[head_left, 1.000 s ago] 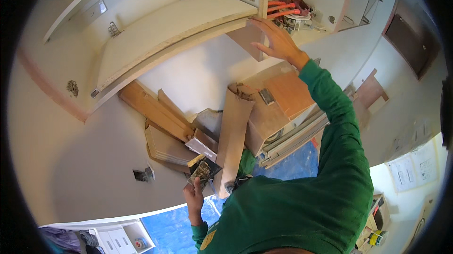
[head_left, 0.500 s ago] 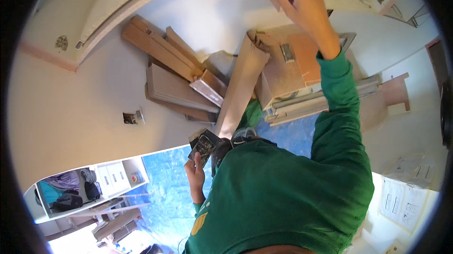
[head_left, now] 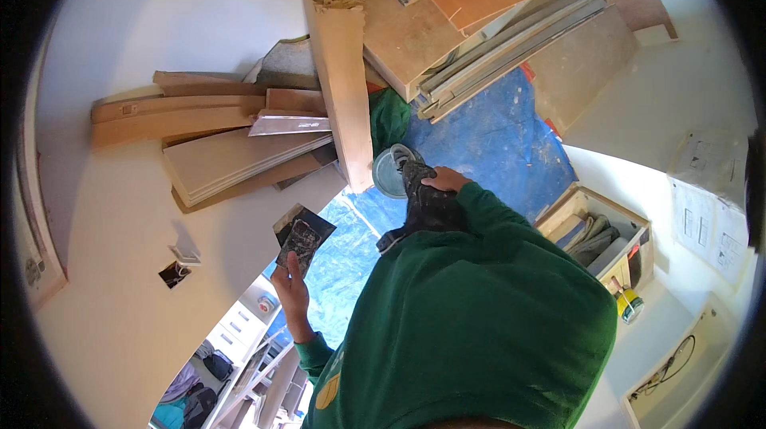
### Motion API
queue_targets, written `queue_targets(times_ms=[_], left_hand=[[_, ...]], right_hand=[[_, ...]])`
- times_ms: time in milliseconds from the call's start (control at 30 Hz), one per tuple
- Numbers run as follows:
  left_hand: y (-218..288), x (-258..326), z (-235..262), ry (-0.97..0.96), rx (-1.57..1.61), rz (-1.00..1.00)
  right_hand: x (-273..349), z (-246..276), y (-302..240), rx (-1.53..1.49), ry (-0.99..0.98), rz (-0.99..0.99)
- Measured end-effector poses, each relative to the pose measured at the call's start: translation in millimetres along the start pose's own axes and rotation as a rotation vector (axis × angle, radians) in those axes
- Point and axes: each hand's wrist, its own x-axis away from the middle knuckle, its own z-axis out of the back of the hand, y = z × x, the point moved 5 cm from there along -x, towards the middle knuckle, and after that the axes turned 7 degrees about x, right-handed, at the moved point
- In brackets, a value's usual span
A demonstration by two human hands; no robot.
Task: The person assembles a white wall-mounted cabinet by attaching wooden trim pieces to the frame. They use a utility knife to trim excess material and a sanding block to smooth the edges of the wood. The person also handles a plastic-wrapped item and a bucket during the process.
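Low at the left, my left hand (head_left: 294,289) grips a dark, square flat plate (head_left: 317,220). Against that plate lies a smaller, pale-smeared rectangular piece (head_left: 302,241), with my thumb over its lower end; I cannot make out the exact kind of either. My right hand (head_left: 447,179) rests on my black trouser leg (head_left: 429,210), fingers laid over the cloth and partly hidden, with nothing visible in it. Just beyond that leg stands a round grey-green bucket (head_left: 388,172).
Cardboard and boards (head_left: 239,162) lean on the wall beside a tall cardboard piece (head_left: 341,86). Long planks (head_left: 519,46) lie by a wooden box (head_left: 399,54). Blue sheeting (head_left: 495,134) covers the floor. An open drawer (head_left: 630,234) holds cloth. The left wall has a socket hole (head_left: 173,273).
My right hand has come down from high by the far wall to my trouser leg. The view has tilted and turned. My left hand still holds the plate and the smeared piece.
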Motion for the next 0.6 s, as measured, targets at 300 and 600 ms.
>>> queue_targets(times_ms=[300,600], left_hand=[[-87.9,42.4,-106.9,0.11,0.13,-0.066],[-285.6,201.5,-318.5,0.581,1.012,0.392]], right_hand=[[-41.1,47.0,-10.8,0.201,0.007,0.323],[37.6,-24.1,19.8,0.221,0.844,0.927]])
